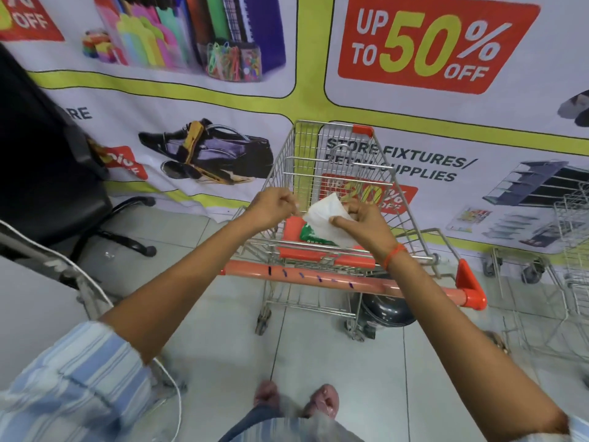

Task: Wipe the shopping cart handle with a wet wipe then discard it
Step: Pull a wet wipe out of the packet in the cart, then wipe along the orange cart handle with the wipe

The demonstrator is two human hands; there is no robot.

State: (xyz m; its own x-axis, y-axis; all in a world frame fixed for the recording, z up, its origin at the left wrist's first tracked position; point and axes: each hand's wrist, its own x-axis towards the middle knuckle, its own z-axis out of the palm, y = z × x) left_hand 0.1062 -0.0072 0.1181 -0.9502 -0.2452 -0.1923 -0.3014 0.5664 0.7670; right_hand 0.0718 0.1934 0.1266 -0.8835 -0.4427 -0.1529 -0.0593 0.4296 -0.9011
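A printed sale banner (318, 100) is covering the whole wall behind, reading "UP TO 50% OFF" in a red panel at upper right and "STORE FIXTURES/ RETAIL SUPPLIES" lower down, with a partly hidden "20% OFF" tag showing through the wire. A black office chair (47, 173) is standing at the left on the pale tiled floor (223, 346). A wire shopping cart (334, 173) is facing the banner, and its orange handle (318, 279), marked with short dark pen strokes, is running across in front of the person. An orange child-seat flap (296, 250) is lying folded just behind the handle, and a green wet-wipe packet (310, 236) is resting on it; its print is too blurred to read. Above the packet both hands are stretching a white wet wipe (325, 218) well clear of the handle. The left hand (271, 208) is pinching the wipe's left edge with fingers curled together. The right hand (366, 221), an orange thread (393, 255) circling its wrist, is nipping the right edge between thumb and forefinger.
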